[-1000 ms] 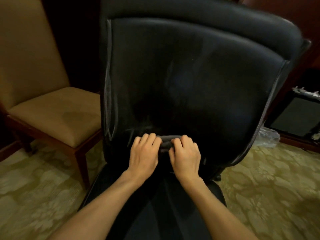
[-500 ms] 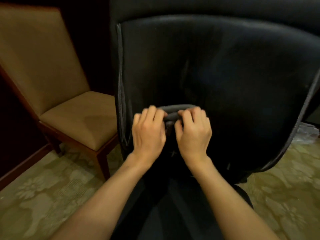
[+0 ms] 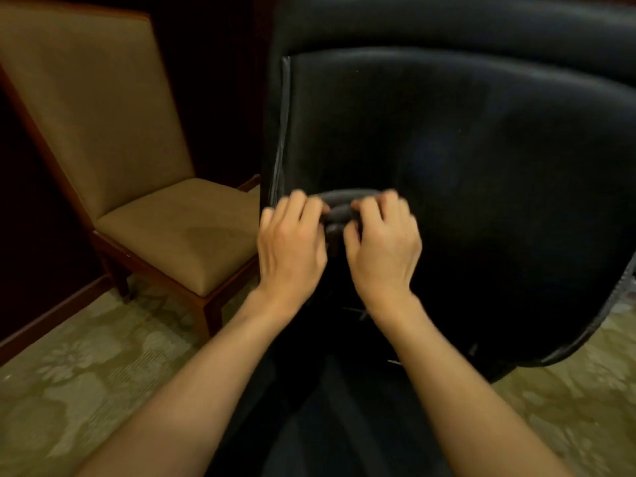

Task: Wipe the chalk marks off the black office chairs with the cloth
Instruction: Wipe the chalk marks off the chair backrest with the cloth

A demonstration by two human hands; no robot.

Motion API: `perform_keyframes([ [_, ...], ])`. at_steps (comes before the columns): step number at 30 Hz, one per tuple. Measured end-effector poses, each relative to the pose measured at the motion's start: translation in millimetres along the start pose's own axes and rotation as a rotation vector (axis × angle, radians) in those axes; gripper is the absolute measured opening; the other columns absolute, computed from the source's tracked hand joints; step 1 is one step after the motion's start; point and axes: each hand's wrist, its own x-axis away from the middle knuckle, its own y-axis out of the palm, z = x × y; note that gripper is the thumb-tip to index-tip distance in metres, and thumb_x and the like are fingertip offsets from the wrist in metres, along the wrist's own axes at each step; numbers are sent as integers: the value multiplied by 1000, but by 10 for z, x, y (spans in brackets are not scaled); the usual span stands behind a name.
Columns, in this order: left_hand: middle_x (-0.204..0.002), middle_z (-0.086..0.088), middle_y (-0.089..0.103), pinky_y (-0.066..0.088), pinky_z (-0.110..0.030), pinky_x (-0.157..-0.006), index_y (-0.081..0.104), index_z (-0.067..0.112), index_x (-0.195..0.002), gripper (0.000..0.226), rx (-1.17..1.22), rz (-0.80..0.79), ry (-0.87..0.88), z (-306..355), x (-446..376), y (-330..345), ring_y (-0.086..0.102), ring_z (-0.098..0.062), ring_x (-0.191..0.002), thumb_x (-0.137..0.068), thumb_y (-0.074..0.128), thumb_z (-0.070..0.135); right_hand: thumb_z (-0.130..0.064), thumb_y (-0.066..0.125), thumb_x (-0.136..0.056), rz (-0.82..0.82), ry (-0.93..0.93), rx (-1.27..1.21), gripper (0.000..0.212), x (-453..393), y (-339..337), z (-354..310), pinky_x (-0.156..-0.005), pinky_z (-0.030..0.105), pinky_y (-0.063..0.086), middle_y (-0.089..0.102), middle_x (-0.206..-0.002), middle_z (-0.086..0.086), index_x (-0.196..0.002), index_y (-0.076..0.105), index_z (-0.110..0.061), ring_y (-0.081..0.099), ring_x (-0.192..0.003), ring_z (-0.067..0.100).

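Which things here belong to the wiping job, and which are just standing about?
Part of the job:
- black office chair, its backrest facing the camera
- dark cloth, bunched against the backrest
- left hand and right hand, both gripping the cloth

Just there:
- tan upholstered chair with wooden frame, beside the office chair
- patterned carpet

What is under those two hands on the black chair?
A rolled dark grey cloth shows between the left hand and right hand, pressed against the black leather office chair back. The cloth's ends and any chalk marks beneath are covered.
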Motion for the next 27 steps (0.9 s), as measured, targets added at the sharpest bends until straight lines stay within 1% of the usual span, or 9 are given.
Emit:
perform_keyframes([
  [4,-87,-7,56,36,-39,-68,62,13,-91,23,-28,-109,-40,-237,811,202,56,-30,-81,-74,72,2,-15,70,-73,-167,-149,14,12,784,144,42,-60,38,32,54,-81,10,-79,60,-12,51,-72,31],
  [7,-87,-5,56,35,-37,-69,63,13,-92,20,4,-120,-54,-279,906,196,57,-29,-81,-76,69,3,-18,64,-75,-236,-196,-11,7,772,106,15,-61,37,28,53,-80,8,-78,59,-13,50,-71,30],
  [10,-91,-8,56,36,-39,-71,62,11,-94,14,29,-11,-52,-201,496,36,54,-30,-86,-82,55,12,-20,62,-75,-121,-180,-22,9,298,-27,-68,-61,41,31,55,-83,12,-79,59,-12,51,-73,34],
  [13,-98,-9,57,37,-38,-77,62,11,-98,16,66,125,-84,-108,-55,-115,52,-26,-92,-83,58,10,-15,66,-76,6,-114,-30,12,-233,-117,-161,-62,39,36,59,-90,13,-85,62,-10,53,-77,32],
  [15,-99,-8,57,38,-36,-77,61,11,-100,17,95,148,-78,-77,-228,-113,52,-23,-93,-83,60,7,-12,67,-78,30,-57,-46,13,-365,-72,-197,-62,35,37,60,-92,11,-89,64,-9,54,-78,27],
  [19,-94,-10,57,36,-38,-72,61,10,-96,17,28,70,-42,-170,223,91,51,-27,-88,-80,63,4,-15,67,-74,14,-70,-24,13,152,174,-73,-61,40,33,57,-86,14,-85,64,-8,51,-74,33],
  [24,-86,-4,53,38,-39,-68,61,15,-90,11,-57,-199,5,-371,1232,366,58,-30,-81,-81,60,8,-14,73,-70,-256,-148,8,15,1235,291,98,-61,38,29,53,-78,8,-78,60,-14,50,-71,29],
  [25,-85,-3,54,38,-39,-68,62,15,-89,10,-54,-219,5,-383,1305,380,59,-29,-80,-82,59,9,-12,75,-70,-293,-154,1,16,1314,291,105,-61,37,29,53,-78,7,-78,61,-14,51,-70,27],
  [27,-84,-4,56,37,-37,-69,64,13,-89,11,-34,-169,-6,-336,1246,342,59,-28,-80,-82,59,7,-12,72,-73,-267,-167,-28,12,1226,237,109,-61,37,29,53,-77,8,-77,61,-13,51,-70,29],
])
